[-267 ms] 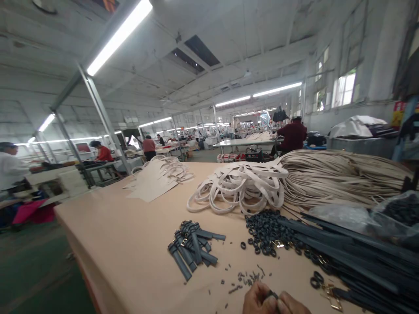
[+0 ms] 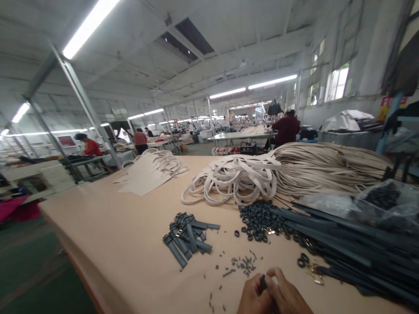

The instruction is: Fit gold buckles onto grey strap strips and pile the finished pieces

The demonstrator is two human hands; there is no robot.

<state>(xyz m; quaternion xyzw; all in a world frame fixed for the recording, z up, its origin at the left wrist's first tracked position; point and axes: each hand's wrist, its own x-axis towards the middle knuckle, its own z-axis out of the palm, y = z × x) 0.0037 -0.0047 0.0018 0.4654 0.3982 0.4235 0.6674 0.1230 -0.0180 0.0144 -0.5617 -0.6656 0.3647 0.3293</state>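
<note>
A small dark piece (image 2: 262,281) sat on the person's side of the heap of dark rings (image 2: 258,220), pinched between the left hand (image 2: 253,295) and the right hand (image 2: 284,291). The left thumb and index finger closed narrowly about it; the right fingers were bent in against it, though how firmly they gripped could not be told, and much of the piece was hidden.

It looked like leather or something similar — probably very light, stiff enough to keep its shape yet willing to bend, and not fragile. Its smooth face might slip under a fingertip, so the edges or ends seemed the best place to take hold.

Small loose bits (image 2: 245,264) lay between the heap and the hands, and buckled tabs (image 2: 188,237) were piled left of the heap. Long dark strips (image 2: 347,246) ran off to its right.

Beyond those strips, right of the heap, a clear plastic bag (image 2: 368,211) held a mass of small dark pieces (image 2: 382,196), too blurred to name. Far behind the heap, to the right, a grey tub (image 2: 353,137) was topped with silvery sheeting (image 2: 340,121) — what lay deeper was hidden.
</note>
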